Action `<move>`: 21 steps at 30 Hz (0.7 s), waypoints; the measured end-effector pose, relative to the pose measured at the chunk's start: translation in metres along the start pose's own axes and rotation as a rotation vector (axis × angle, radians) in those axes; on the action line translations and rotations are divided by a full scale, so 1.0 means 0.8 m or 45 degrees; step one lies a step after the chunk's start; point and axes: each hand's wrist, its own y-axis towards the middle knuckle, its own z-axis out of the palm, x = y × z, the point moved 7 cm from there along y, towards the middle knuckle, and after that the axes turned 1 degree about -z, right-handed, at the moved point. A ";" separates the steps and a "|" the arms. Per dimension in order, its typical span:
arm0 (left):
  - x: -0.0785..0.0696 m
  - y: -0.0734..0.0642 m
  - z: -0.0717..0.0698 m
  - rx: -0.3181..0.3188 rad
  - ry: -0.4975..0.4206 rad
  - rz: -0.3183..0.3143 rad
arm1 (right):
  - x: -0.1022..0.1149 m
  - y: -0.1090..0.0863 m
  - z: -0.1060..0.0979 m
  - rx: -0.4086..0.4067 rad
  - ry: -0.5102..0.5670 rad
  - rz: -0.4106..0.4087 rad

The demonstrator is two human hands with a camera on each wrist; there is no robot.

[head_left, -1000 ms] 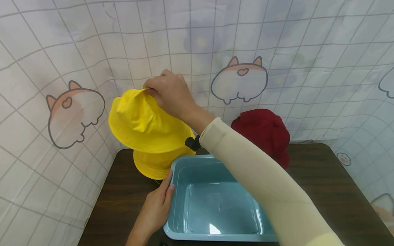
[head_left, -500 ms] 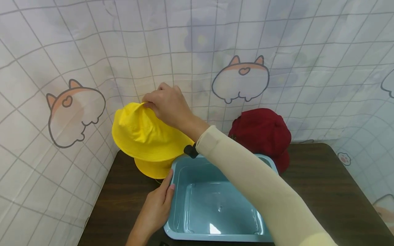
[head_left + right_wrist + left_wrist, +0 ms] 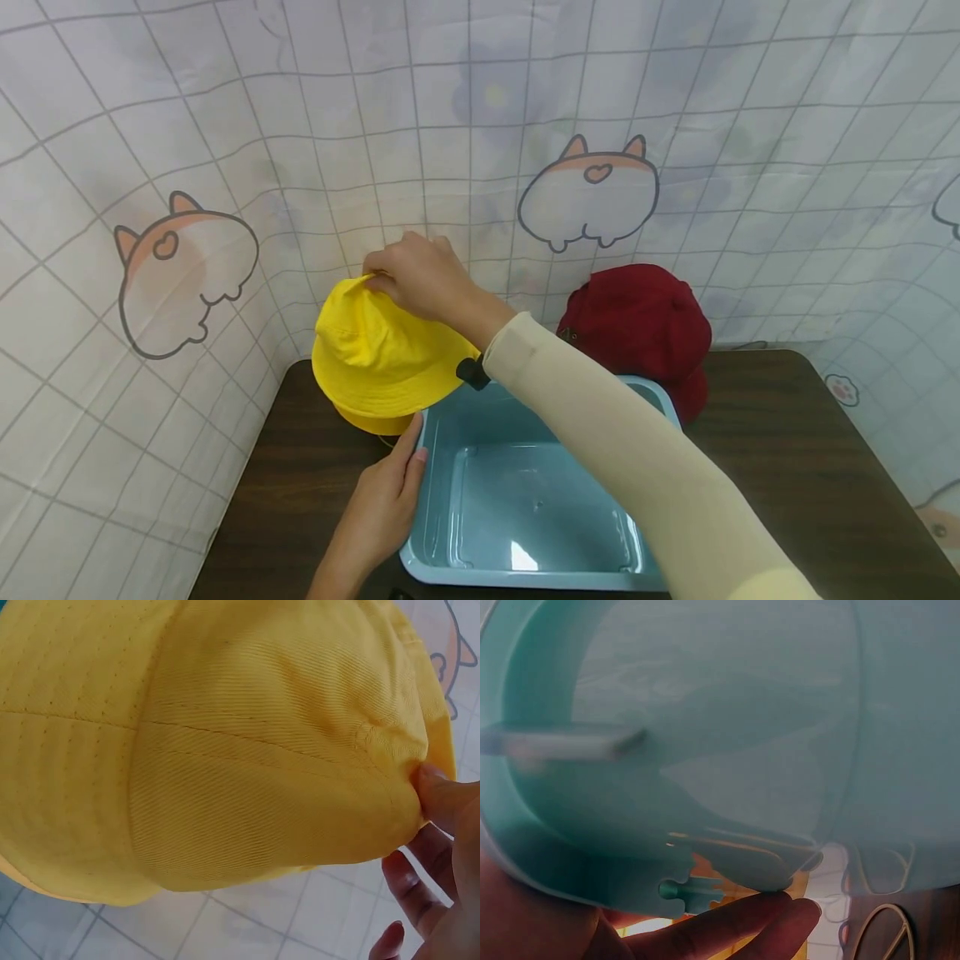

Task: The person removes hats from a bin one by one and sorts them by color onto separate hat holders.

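My right hand (image 3: 420,277) pinches the top of a yellow bucket hat (image 3: 375,358) between thumb and fingers. In the right wrist view the hat's crown (image 3: 277,772) fills most of the picture, its stitched brim to the left. A second yellow hat (image 3: 367,422) shows as a strip of brim below the held one, which hides the rest. My left hand (image 3: 378,500) holds the left side of a blue plastic basin (image 3: 536,580). In the left wrist view its fingers (image 3: 727,922) lie against the basin's outer side.
Dark red caps (image 3: 637,325) are stacked behind the basin, to the right. The dark wooden table (image 3: 795,467) extends to both sides. Behind it hangs a white gridded cloth (image 3: 435,100) with cartoon animals. My right forearm crosses over the basin.
My right hand has come down with the yellow bucket hat and shifted slightly right, so the hat covers more of the yellow one beneath. The left hand and basin have stayed put.
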 end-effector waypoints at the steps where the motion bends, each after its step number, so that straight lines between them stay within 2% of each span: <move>1: -0.001 0.000 0.000 -0.001 0.001 0.001 | -0.001 0.000 0.002 0.018 0.004 0.007; 7: -0.001 0.000 0.000 0.011 -0.011 -0.016 | -0.009 -0.004 0.012 0.093 0.073 0.053; 11: -0.001 0.000 0.000 0.017 -0.011 -0.024 | -0.018 -0.010 0.012 0.112 0.188 0.097; 17: 0.001 0.000 -0.002 0.027 -0.019 -0.037 | -0.038 -0.018 0.005 0.059 0.340 0.157; 21: 0.004 0.000 -0.008 0.028 -0.017 -0.051 | -0.058 -0.025 0.001 0.008 0.423 0.231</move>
